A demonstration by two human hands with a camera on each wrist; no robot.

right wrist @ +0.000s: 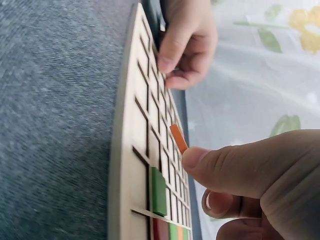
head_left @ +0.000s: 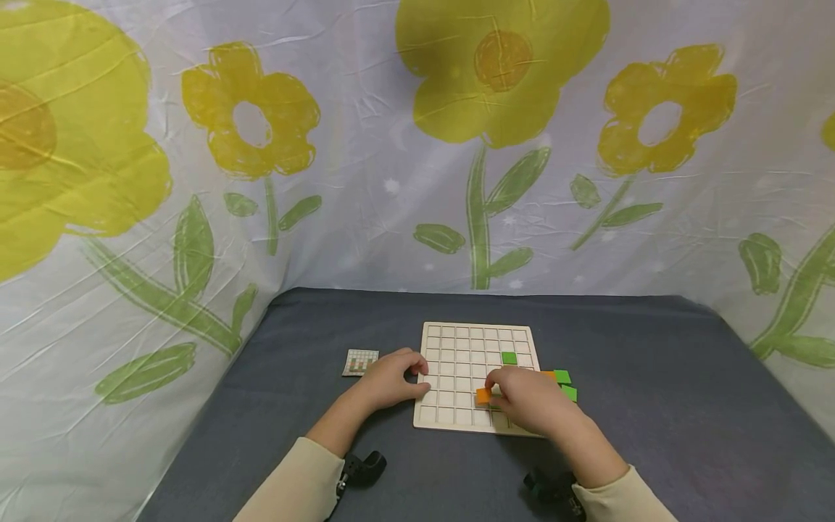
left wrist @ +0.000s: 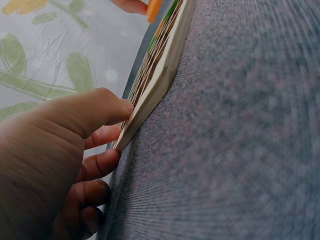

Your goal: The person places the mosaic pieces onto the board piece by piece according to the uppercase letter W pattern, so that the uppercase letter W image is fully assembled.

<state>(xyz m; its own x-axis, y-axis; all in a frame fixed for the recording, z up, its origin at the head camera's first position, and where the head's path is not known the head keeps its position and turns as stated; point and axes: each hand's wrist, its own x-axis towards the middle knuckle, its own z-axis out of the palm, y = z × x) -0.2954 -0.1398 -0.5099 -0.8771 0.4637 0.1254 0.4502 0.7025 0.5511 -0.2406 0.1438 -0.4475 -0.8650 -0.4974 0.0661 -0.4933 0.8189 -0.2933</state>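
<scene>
A pale wooden grid board (head_left: 450,351) lies flat on the table. My left hand (head_left: 389,378) holds its left edge, with the thumb and curled fingers touching the rim. Over the lower middle cells, my right hand (head_left: 531,402) pinches a small square orange tile (head_left: 482,396) between thumb and finger. In the right wrist view that orange tile (right wrist: 178,138) stands tilted over the grid. A green tile (right wrist: 158,191) lies on the board close by, beside a dark red tile (right wrist: 160,229). Farther up the grid sits another green tile (head_left: 509,358). The right hand hides part of the board.
Left of the board lies a small printed grid card (head_left: 360,361). Loose green tiles (head_left: 562,377) and an orange one (head_left: 549,375) lie at the board's right edge, partly behind the right hand. A flowered curtain (head_left: 365,217) stands behind the dark table cloth (head_left: 652,377).
</scene>
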